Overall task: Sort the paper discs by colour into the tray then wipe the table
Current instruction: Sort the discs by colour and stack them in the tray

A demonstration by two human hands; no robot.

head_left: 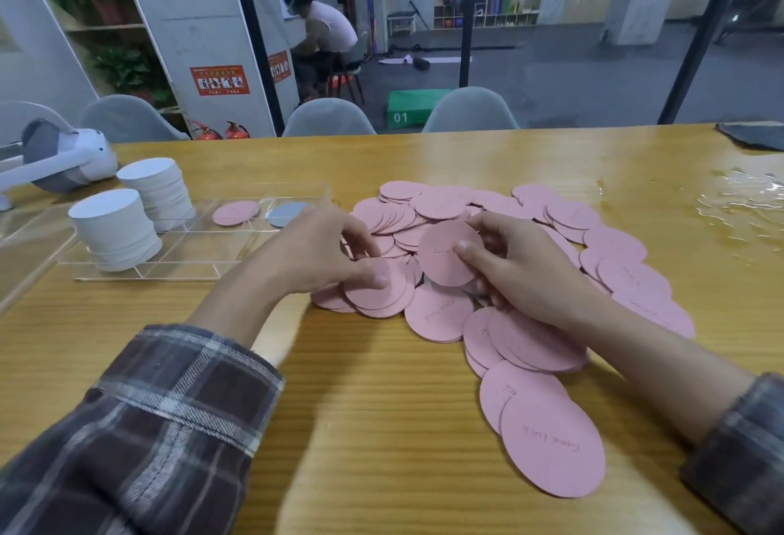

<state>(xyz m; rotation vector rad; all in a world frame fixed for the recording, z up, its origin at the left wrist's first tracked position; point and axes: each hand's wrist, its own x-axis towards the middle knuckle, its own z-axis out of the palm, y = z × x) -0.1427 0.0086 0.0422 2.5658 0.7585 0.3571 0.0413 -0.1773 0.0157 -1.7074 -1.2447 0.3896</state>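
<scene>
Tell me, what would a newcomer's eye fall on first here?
A big heap of pink paper discs sprawls over the wooden table, centre to right, with the right grip holding a raised disc and the left grip pinching a lower disc at the heap's near-left edge. At left, two tall white stacks stand in a clear tray. A puddle glistens far right.

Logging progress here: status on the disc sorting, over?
Right hand pinches raised pink disc; left hand grips discs on pile. White stacks in tray. Spilled water far right.
</scene>
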